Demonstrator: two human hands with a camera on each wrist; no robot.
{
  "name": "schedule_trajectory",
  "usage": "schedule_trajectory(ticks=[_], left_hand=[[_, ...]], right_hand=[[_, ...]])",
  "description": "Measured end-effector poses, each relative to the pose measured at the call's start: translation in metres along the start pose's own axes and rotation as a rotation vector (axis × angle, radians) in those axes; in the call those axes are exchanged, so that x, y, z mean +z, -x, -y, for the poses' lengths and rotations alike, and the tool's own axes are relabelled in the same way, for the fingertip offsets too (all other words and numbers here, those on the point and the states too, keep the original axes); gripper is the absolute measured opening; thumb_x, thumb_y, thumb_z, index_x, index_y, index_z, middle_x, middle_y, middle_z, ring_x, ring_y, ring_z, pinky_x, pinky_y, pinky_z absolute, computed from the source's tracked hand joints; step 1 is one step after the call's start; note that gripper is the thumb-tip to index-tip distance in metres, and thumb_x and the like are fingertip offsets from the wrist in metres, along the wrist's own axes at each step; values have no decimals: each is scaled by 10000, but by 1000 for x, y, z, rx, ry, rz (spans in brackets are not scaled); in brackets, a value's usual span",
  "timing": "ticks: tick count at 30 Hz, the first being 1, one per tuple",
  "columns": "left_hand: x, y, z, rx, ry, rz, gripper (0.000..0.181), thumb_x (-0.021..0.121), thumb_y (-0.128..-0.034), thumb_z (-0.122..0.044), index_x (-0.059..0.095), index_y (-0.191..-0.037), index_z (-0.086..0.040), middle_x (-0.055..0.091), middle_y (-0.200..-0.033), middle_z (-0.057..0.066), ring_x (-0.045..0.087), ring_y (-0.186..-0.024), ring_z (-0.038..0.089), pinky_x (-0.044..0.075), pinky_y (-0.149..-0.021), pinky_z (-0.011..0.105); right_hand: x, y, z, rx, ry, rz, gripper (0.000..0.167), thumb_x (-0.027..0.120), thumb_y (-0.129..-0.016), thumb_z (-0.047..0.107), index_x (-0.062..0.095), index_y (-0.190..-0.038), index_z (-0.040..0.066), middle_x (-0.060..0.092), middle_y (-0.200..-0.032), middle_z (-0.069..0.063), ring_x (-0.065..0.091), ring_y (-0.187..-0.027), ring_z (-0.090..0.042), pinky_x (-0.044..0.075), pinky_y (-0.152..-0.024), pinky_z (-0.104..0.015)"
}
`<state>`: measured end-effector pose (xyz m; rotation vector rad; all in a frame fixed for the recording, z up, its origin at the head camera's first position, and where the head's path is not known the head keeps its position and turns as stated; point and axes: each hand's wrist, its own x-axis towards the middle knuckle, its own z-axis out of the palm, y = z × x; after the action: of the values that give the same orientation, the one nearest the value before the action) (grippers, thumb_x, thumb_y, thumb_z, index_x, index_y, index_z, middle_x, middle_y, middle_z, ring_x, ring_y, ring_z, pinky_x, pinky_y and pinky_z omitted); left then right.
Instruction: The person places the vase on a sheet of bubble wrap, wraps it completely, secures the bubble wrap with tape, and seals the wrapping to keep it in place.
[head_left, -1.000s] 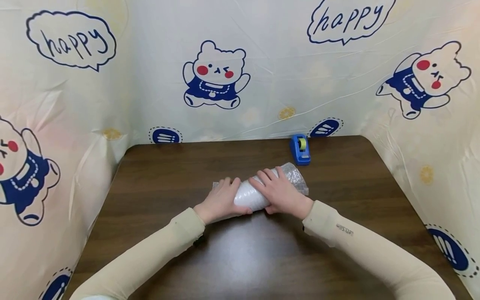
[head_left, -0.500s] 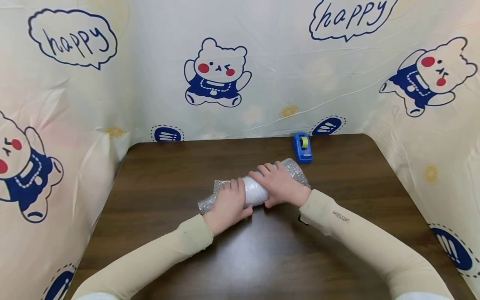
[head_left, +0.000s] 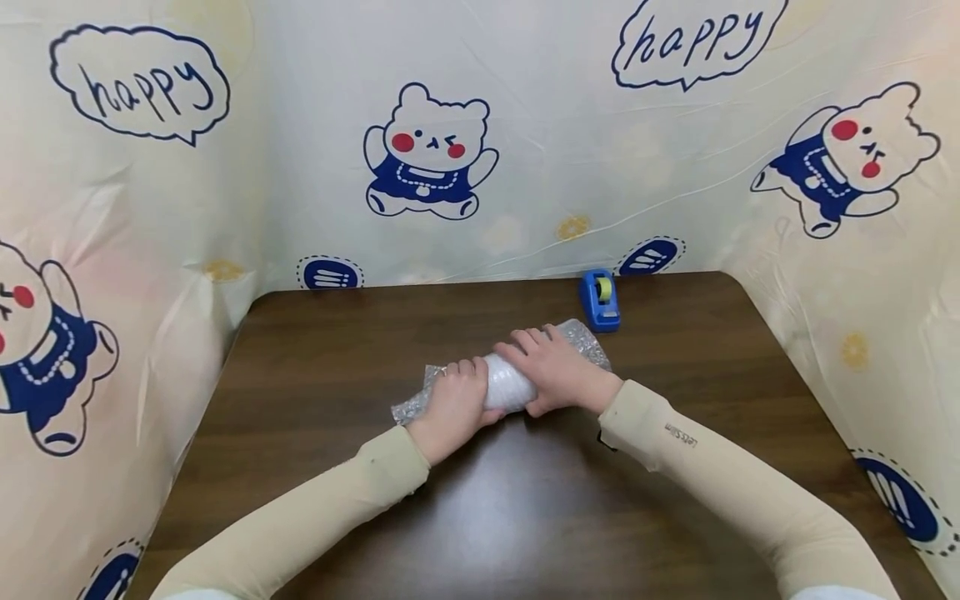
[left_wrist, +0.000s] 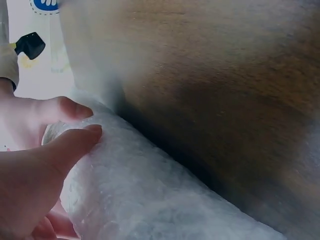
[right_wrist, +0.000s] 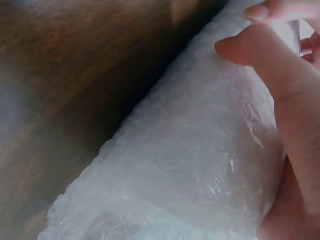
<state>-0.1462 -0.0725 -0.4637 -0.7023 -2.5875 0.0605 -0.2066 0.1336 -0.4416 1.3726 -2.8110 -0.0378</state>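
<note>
Around the middle of the brown table (head_left: 495,525), a bubble-wrapped roll (head_left: 508,385) lay at a slant, its left end nearer the wearer and its right end pointing up toward the back. From my remote seat I had both hands on it through the head view. The left hand (head_left: 457,404) was clamped on the roll left of its middle, fingers close together over the top and thumb along the near side. The right hand (head_left: 558,368) gripped it farther right, fingers slightly apart across the top, thumb likewise on the near side. Between them I saw a smooth white stretch of the roll, while loose, crinkled clear wrap stuck out beyond each hand. The wrist views showed me both thumbs pressed on the wrap, their tips near each other; I could not tell how far the other fingers reached beneath. Near the roll's right end, but apart from it, a blue tape dispenser (head_left: 600,308) stood close to the table's back edge.
</note>
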Motion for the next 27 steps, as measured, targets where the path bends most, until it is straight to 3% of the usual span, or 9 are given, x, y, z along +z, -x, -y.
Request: schedule_trajectory(ticks=[4, 9, 15, 17, 23, 27], left_hand=[[3, -1, 1, 0, 31, -25, 819, 937, -630, -600, 625, -1019, 50, 653, -812, 129, 663, -668, 256, 567, -570, 339], [8, -1, 4, -2, -14, -32, 841, 896, -625, -633, 630, -1020, 59, 649, -775, 117, 653, -623, 238, 553, -532, 335], [10, -3, 9, -12, -15, 13, 971, 949, -492, -687, 601, -1025, 46, 646, -785, 115, 658, -637, 247, 552, -526, 348], [11, -4, 11, -12, 1, 34, 936, 963, -499, -654, 594, -1016, 34, 646, -785, 110, 662, -639, 249, 551, -517, 352], [9, -9, 20, -25, 107, 99, 817, 976, -548, -561, 595, -986, 13, 653, -768, 122, 676, -622, 280, 554, -499, 406], [7, -13, 27, -28, 198, 207, 794, 963, -607, -548, 596, -1026, 18, 665, -806, 145, 690, -659, 315, 568, -537, 442]], right_hand=[[1, 9, 7, 14, 47, -71, 929, 897, -741, 461, 463, -1466, 76, 534, -1410, -189, 507, -1315, -377, 386, -1090, -674], [5, 23, 21, 43, 137, -171, 786, 873, -814, 381, 493, -1431, 76, 527, -1395, -219, 500, -1326, -403, 411, -1054, -699], [11, 30, 35, 76, 213, -289, 599, 833, -851, 269, 536, -1335, 83, 551, -1286, -204, 539, -1227, -390, 458, -1014, -654], [12, 31, 37, 82, 232, -310, 555, 823, -852, 242, 544, -1304, 80, 556, -1262, -199, 545, -1203, -390, 468, -1002, -639], [15, 36, 37, 88, 259, -270, 710, 874, -822, 305, 528, -1400, 82, 535, -1384, -211, 505, -1324, -397, 425, -1056, -665], [19, 39, 36, 81, 292, -196, 816, 857, -847, 368, 476, -1506, 74, 483, -1512, -230, 441, -1427, -402, 359, -1111, -691]])
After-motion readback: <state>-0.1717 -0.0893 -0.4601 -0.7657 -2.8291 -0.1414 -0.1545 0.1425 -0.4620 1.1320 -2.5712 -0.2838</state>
